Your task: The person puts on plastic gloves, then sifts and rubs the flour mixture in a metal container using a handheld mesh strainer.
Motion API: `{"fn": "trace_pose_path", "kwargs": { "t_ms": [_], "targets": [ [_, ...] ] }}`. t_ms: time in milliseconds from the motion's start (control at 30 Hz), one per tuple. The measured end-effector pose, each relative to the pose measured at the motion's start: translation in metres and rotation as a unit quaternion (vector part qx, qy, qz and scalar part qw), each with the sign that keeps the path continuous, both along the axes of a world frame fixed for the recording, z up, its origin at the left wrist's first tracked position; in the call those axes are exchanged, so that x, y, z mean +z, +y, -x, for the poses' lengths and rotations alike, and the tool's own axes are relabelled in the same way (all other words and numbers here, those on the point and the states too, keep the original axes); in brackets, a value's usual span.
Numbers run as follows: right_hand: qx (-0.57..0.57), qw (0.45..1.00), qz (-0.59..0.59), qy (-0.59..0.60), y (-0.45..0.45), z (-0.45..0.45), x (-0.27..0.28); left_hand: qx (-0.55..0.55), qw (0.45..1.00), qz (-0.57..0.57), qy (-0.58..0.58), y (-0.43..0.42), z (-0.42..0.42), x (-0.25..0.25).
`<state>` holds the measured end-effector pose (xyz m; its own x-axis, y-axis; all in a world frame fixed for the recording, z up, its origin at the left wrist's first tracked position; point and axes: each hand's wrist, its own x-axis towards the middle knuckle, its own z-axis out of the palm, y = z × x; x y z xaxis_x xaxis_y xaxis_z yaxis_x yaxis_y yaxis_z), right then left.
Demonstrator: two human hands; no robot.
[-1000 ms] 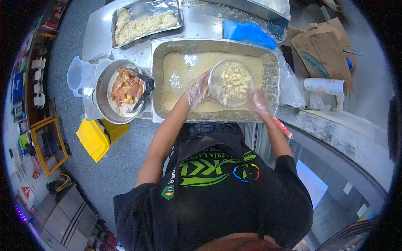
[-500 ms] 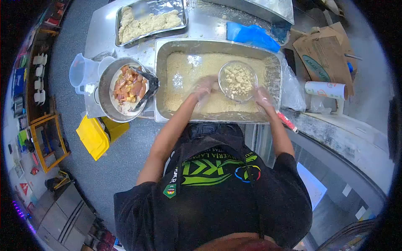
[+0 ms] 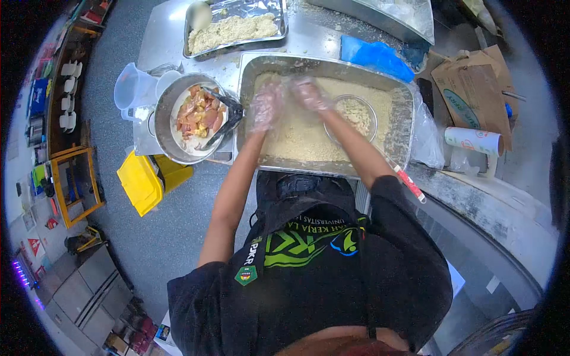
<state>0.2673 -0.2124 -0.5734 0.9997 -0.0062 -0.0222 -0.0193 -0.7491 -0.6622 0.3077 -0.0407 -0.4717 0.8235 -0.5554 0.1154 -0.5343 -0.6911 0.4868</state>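
A deep metal pan [image 3: 407, 139] of pale flour-like breading lies before me. Over the left part of its breading is my left hand [image 3: 266, 107], in a clear plastic glove, fingers stretched out away from me. My right hand [image 3: 309, 95], gloved the same way, reaches across toward it, open and somewhat blurred. Neither hand shows anything held, though the fingertips are partly lost in the breading and blur. Under my right forearm a round wire sieve [image 3: 375, 121] rests in the pan with crumbly lumps [image 3: 356, 115] inside. Its red handle [image 3: 409, 184] sticks out over the near right rim.
Left of the pan stands a metal pot [image 3: 172, 151] of raw meat pieces [image 3: 199, 113] and white flour, with black plastic at its rim. Behind it are a clear jug [image 3: 133, 89] and a foil-lined tray [image 3: 282, 32] of coated pieces. Blue plastic [image 3: 377, 58] lies behind the pan.
Both hands have let go of the sieve, which now rests in the breading. My hands have moved left and farther away. The view has shifted slightly.
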Motion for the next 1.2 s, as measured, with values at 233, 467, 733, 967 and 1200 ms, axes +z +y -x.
{"fn": "trace_pose_path", "kwargs": {
  "t_ms": [233, 467, 733, 967, 1200],
  "targets": [
    [0.076, 0.992, -0.072, -0.074, 0.104, 0.021, -0.095, 0.038, 0.996, -0.024, 0.078, 0.005, -0.002, 0.012],
    [0.138, 0.974, -0.176, 0.034, 0.064, 0.061, 0.042, -0.146, 0.952, -0.237, 0.129, 0.036, 0.014, -0.032],
    [0.148, 0.943, -0.285, 0.087, 0.070, 0.087, 0.040, -0.217, 0.889, -0.306, 0.263, 0.057, 0.046, -0.053],
    [0.068, 0.859, -0.320, 0.392, 0.070, 0.088, 0.055, -0.012, 0.885, -0.205, 0.418, 0.053, 0.071, -0.076],
    [-0.137, 0.772, -0.362, 0.504, 0.032, 0.094, 0.143, -0.069, 0.818, 0.047, 0.569, 0.013, 0.084, -0.130]
  ]
}}
